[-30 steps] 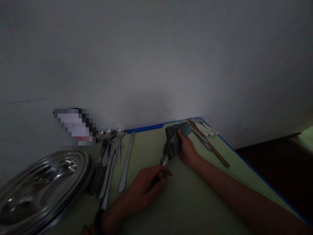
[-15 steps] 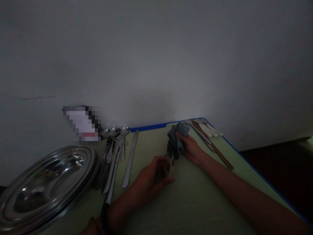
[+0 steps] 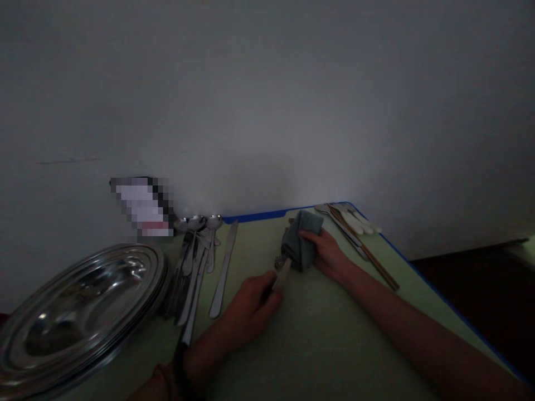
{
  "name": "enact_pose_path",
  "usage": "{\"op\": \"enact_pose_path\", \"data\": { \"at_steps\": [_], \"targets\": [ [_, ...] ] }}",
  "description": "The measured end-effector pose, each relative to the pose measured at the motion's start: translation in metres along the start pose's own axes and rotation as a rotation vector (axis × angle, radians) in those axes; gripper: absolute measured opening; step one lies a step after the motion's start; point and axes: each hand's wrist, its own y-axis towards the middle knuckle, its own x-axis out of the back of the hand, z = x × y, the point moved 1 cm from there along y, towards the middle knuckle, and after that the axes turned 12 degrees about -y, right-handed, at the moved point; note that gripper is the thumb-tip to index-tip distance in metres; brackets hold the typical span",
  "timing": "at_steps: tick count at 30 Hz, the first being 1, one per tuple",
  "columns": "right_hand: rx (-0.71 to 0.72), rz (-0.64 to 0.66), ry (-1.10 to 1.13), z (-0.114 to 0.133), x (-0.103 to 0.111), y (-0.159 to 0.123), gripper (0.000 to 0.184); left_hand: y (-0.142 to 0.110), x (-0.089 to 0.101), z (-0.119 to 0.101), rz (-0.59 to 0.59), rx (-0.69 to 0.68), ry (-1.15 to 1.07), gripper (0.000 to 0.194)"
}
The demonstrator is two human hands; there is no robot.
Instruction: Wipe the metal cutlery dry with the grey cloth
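Observation:
My left hand [image 3: 253, 303] is closed round the flat, pale handle of a piece of cutlery [image 3: 281, 275]. The other end of that piece runs into a grey-green cloth [image 3: 305, 245], so its kind is hidden. My right hand [image 3: 328, 253] grips the cloth, thumb on top, folded about the cutlery. Both hands are over the middle of the pale green table [image 3: 317, 340]. Left of my left hand lies a table knife [image 3: 223, 273], apart from a bunch of metal spoons [image 3: 195, 223] and other long-handled cutlery.
A stack of oval metal divided plates [image 3: 83, 312] stands at the left. Behind it a blurred-out, phone-like device [image 3: 142, 206] leans on the wall. Wooden chopsticks [image 3: 378, 264], metal cutlery [image 3: 349, 236] and white-handled pieces [image 3: 355, 223] lie by the table's blue right edge [image 3: 438, 301].
My left hand has drawn slightly left and closed more tightly on the handle, which now slants more. The cloth has shifted and refolded a little in my right hand.

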Motion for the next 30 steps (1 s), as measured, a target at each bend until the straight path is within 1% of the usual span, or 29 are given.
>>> {"op": "enact_pose_path", "data": {
  "at_steps": [2, 4, 9, 11, 13, 15, 16, 19, 21, 24, 27, 29, 30],
  "targets": [
    [0.032, 0.010, -0.022, -0.001, -0.001, -0.001, 0.037, 0.000, 0.001, 0.002, 0.035, -0.026, 0.032, 0.020],
    [0.032, -0.004, -0.035, -0.002, -0.001, -0.001, 0.037, -0.001, 0.002, 0.004, 0.048, -0.049, 0.066, 0.019],
    [-0.005, -0.096, 0.031, -0.003, -0.002, 0.001, 0.020, -0.002, 0.001, 0.003, 0.057, -0.070, 0.057, 0.019],
    [-0.027, -0.133, 0.074, -0.002, -0.002, 0.002, 0.018, -0.002, 0.001, 0.002, 0.030, -0.054, 0.021, 0.021],
    [-0.064, -0.137, 0.098, 0.000, -0.002, 0.003, 0.017, -0.001, 0.001, 0.001, -0.029, -0.028, -0.016, 0.025],
    [-0.101, -0.082, 0.099, 0.002, -0.001, 0.003, 0.015, 0.000, 0.001, -0.001, -0.063, -0.008, -0.023, 0.027],
    [-0.113, -0.039, 0.093, 0.003, 0.000, 0.002, 0.015, 0.001, 0.001, -0.001, -0.060, -0.005, -0.011, 0.027],
    [-0.140, 0.089, 0.054, 0.003, 0.001, -0.002, 0.019, 0.002, -0.002, -0.002, 0.002, -0.013, 0.047, 0.024],
    [-0.182, 0.187, -0.026, 0.000, 0.000, -0.007, 0.024, 0.002, -0.004, 0.000, 0.026, -0.003, 0.062, 0.021],
    [-0.205, 0.302, -0.174, -0.005, -0.004, -0.014, 0.030, 0.004, -0.005, 0.003, -0.006, 0.045, 0.035, 0.020],
    [-0.198, 0.321, -0.187, -0.007, -0.008, -0.017, 0.028, 0.005, -0.005, 0.004, -0.037, 0.041, -0.003, 0.019],
    [-0.202, 0.259, -0.142, -0.007, -0.011, -0.017, 0.026, 0.006, -0.003, 0.003, -0.045, 0.016, -0.021, 0.022],
    [-0.190, 0.193, -0.114, -0.006, -0.012, -0.015, 0.025, 0.006, -0.002, 0.002, -0.043, 0.006, -0.024, 0.023]
  ]
}}
